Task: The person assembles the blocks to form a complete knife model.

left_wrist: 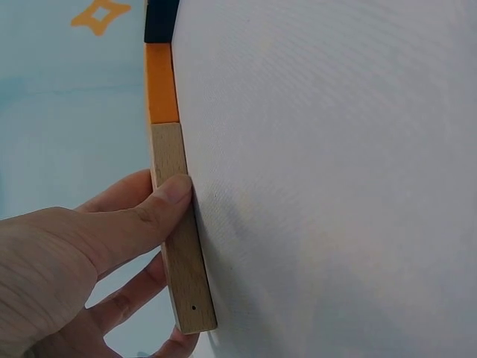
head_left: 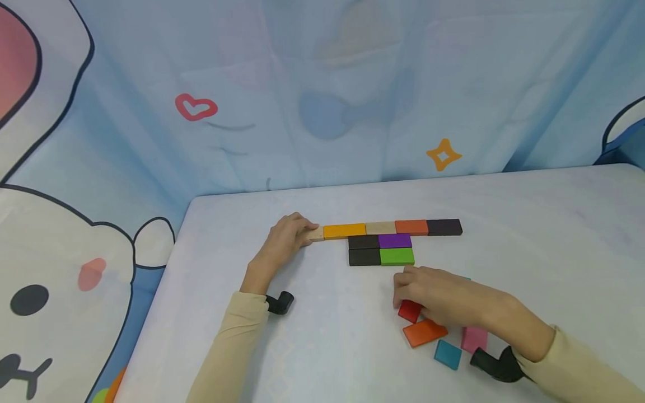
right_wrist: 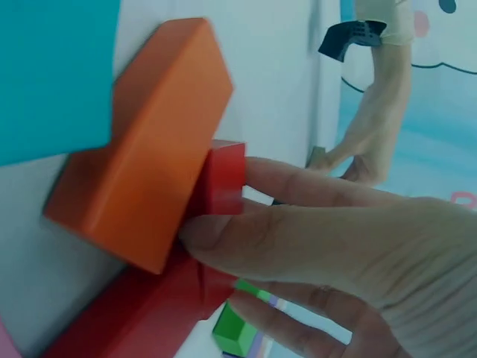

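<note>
My left hand (head_left: pixel 287 240) pinches a plain wooden block (left_wrist: pixel 186 276) at the left end of a row, thumb on its near side. Along that row follow a yellow block (head_left: pixel 345 230), another wooden block (head_left: pixel 381 228), an orange block (head_left: pixel 411 227) and a black block (head_left: pixel 445 227). Over the loose blocks at the lower right, my right hand (head_left: pixel 445 294) holds a red block (right_wrist: pixel 226 175) between thumb and fingers. A second red block lies against it, and a loose orange block (right_wrist: pixel 164 149) leans close to the thumb. The hand partly hides this pile.
Below the row sit two black blocks, a purple block (head_left: pixel 395 240) and a green block (head_left: pixel 397 257). A teal block (head_left: pixel 448 354) and a pink block (head_left: pixel 475 338) lie near the right wrist. The white table (head_left: pixel 312 347) ends at a blue curtain (head_left: pixel 327 157).
</note>
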Tool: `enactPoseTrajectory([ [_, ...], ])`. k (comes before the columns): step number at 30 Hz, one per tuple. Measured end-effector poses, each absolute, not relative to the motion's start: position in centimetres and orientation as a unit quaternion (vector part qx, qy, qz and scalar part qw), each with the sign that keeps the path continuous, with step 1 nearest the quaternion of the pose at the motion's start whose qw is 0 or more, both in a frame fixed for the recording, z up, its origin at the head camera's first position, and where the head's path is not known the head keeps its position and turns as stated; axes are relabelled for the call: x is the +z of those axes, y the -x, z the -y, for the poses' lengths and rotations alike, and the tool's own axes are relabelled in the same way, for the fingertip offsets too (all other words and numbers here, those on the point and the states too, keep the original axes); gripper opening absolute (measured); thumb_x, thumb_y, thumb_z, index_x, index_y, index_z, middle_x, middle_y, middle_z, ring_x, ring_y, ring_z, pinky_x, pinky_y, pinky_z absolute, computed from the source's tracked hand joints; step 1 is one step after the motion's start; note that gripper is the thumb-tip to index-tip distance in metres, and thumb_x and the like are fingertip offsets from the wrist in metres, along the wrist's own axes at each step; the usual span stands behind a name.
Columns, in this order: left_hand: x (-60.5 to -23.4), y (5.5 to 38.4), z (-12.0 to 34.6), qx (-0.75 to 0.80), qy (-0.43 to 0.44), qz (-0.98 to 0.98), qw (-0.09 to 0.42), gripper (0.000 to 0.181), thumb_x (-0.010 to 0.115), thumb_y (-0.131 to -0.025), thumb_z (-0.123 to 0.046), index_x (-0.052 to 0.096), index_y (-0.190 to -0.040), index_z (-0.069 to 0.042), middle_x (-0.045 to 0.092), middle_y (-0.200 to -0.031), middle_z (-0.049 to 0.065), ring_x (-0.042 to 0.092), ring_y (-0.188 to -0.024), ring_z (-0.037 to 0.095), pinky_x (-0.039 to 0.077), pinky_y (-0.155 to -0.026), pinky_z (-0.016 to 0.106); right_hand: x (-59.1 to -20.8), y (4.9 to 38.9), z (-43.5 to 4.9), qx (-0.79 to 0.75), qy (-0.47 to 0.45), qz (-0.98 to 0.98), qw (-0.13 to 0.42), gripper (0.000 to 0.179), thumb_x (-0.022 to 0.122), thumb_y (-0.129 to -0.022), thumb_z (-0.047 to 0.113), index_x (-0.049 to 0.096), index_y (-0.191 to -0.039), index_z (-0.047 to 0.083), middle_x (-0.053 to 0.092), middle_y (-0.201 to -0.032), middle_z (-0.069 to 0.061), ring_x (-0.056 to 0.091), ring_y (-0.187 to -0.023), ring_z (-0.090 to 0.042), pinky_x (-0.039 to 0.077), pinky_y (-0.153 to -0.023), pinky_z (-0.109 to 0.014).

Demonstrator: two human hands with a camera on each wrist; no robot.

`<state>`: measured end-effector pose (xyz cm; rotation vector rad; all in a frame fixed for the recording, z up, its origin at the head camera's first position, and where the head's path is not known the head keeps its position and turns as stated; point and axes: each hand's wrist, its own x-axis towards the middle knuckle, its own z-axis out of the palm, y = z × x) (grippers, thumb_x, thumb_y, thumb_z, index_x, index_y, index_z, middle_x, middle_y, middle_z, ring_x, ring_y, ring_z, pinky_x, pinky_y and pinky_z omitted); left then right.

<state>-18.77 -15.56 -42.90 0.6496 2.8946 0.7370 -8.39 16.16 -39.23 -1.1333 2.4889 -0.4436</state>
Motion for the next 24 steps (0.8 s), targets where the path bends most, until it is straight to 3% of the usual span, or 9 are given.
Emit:
enactPoseTrajectory([
  [8, -43.0, 18.8, 15.5, 0.238, -0.212, -0.947, 0.041, 0.034, 0.078, -0.094, -0.007, 0.074, -0.127, -0.005, 0.069, -0.119, 0.010, 0.063, -0.116, 0.031, 0.051, -0.104, 0.046, -39.8, 8.7, -16.3, -0.172, 0.408, -0.880, 0.174, 0.036, 0.083, -0.081, -0.008, 0.076, -0.100, 0.022, 0.057, -0.099, 0.009, 0.057, -0.099, -0.016, 0.061, -0.084, -0.034],
  [18, -42.9, 18.9, 15.5, 0.234, -0.210, -0.948, 0.042, 0.034, 0.078, -0.094, -0.007, 0.073, -0.128, -0.005, 0.069, -0.120, 0.010, 0.063, -0.115, 0.031, 0.052, -0.104, 0.046, -39.9, 9.8, -15.6, -0.201, 0.396, -0.881, 0.165, 0.033, 0.090, -0.082, 0.011, 0.076, -0.110, 0.020, 0.062, -0.107, 0.006, 0.059, -0.099, -0.014, 0.061, -0.084, -0.035],
  [24, -43.0, 19.0, 15.4, 0.237, -0.211, -0.947, 0.043, 0.034, 0.078, -0.093, -0.006, 0.074, -0.127, -0.005, 0.069, -0.119, 0.011, 0.063, -0.115, 0.031, 0.052, -0.103, 0.045, -40.1, 11.0, -13.8, -0.229, 0.353, -0.902, 0.094, 0.034, 0.091, -0.081, 0.013, 0.077, -0.112, 0.015, 0.064, -0.102, 0.004, 0.061, -0.094, -0.015, 0.061, -0.081, -0.033],
])
